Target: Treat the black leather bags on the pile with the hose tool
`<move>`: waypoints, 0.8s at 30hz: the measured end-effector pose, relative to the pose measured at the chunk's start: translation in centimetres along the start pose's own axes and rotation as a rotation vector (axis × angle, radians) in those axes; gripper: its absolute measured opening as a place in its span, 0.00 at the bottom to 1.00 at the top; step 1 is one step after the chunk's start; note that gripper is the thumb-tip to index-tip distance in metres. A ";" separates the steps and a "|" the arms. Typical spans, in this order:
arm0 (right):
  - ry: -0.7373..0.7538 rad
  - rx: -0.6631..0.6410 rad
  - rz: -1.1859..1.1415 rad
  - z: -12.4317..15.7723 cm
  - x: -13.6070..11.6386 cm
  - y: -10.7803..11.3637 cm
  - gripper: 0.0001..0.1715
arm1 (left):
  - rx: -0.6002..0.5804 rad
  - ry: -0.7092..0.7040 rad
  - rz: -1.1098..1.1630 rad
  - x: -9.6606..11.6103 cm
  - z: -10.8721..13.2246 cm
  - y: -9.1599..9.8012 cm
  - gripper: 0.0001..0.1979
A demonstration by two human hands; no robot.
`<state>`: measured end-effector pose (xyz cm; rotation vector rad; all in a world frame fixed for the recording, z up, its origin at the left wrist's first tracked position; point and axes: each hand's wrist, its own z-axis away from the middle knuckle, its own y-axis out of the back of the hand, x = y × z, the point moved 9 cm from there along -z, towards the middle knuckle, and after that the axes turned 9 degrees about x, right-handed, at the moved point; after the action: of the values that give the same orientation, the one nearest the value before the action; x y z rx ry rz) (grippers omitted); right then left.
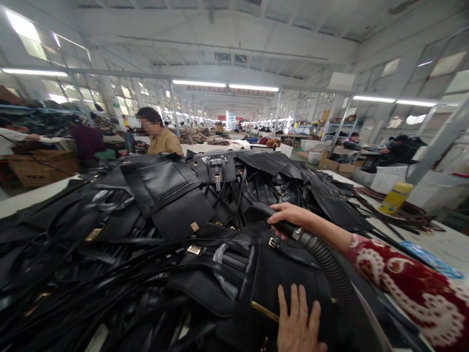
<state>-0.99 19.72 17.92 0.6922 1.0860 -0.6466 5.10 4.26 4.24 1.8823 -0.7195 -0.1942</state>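
Note:
My left hand (298, 320) lies flat with its fingers spread on a black handbag (289, 271) that has a gold zip and buckles. Above the bag, my right hand (287, 216) is wrapped round the black handle of a hose nozzle (262, 211), which points left. A ribbed grey-black hose (326, 256) runs from the handle down toward the lower right, beside my red patterned sleeve (406, 283). Just left of the nearest bag, a gold clasp (195, 250) and handles in clear plastic wrap (227, 269) show.
A large heap of black bags (161, 190) and loose straps (110, 283) covers most of the table (406, 234). At the right are a yellow bottle (395, 198), coiled brown straps (414, 215) and a blue packet (432, 259). A co-worker (166, 142) is beyond the heap.

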 end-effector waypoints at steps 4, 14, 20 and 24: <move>-0.141 -0.170 0.079 2.5 1.3 -1.0 0.18 | 0.156 -0.095 -0.125 0.7 0.8 -1.5 0.34; -0.017 0.155 0.134 -2.6 1.3 -0.5 0.17 | 0.080 -0.051 0.052 0.9 1.0 0.8 0.32; 0.003 0.073 0.151 7.5 1.1 -1.5 0.39 | 0.006 -0.006 0.193 1.1 1.2 2.7 0.33; -0.151 -0.057 0.256 14.2 7.1 -5.1 0.44 | 0.044 0.103 0.132 0.5 1.2 1.9 0.27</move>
<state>5.41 4.65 14.64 0.7072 0.8565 -0.4386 4.21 2.59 5.57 1.8647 -0.7795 0.0021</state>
